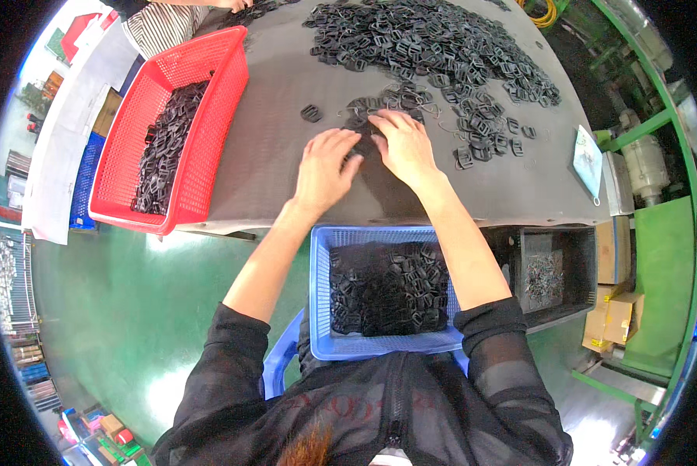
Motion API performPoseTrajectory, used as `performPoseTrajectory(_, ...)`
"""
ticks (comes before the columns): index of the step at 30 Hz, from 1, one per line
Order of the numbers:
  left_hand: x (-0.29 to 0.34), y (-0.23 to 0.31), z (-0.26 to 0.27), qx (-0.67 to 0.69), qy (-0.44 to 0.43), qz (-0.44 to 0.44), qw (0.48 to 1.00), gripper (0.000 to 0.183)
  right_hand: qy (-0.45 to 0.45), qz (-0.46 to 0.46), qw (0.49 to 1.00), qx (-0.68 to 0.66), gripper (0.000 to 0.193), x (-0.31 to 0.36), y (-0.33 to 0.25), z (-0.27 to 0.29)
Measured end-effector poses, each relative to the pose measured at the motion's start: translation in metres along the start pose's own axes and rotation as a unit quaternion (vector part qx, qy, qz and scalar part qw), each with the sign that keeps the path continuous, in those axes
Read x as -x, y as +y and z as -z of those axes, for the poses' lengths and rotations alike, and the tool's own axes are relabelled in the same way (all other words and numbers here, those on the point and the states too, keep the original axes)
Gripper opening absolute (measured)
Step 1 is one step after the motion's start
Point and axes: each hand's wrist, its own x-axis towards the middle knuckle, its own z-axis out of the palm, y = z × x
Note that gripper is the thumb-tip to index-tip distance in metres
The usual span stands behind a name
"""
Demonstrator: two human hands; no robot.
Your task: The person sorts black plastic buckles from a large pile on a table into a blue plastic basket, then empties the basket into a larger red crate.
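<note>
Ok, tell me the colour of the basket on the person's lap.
Blue: the basket is a blue plastic mesh, seen best in the head view.

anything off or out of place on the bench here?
Nothing looks spilled or damaged. One small black plastic buckle lies alone on the grey table, apart from the big loose pile of black buckles. The left hand and right hand rest on buckles at the pile's near edge. The red mesh basket sits angled at the table's left.

Buckles [361,124] under hands [364,155] hidden
</note>
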Motion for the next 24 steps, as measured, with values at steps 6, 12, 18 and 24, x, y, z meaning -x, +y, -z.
performPoseTrajectory(6, 0.027, 0.014, 0.018, 0.103, -0.091, 0.028, 0.990, 0.033, -0.012, -0.069, 0.994, 0.086, 0.020, 0.022, 0.025, 0.027)
performPoseTrajectory(12, -0.009, -0.047, -0.010, -0.072, 0.041, 0.082, 0.993, 0.040, -0.053, -0.005, 0.996, 0.074, 0.033, 0.007, -0.015, 0.009)
performPoseTrajectory(18, -0.008, -0.062, -0.006, -0.102, -0.089, 0.095, 0.986, 0.042, -0.101, 0.041, 0.993, 0.033, 0.036, 0.008, -0.033, 0.005)
performPoseTrajectory(24, 0.020, -0.009, 0.009, 0.068, -0.024, 0.072, 0.995, 0.035, -0.074, -0.046, 0.996, -0.001, 0.028, 0.017, 0.006, 0.020)
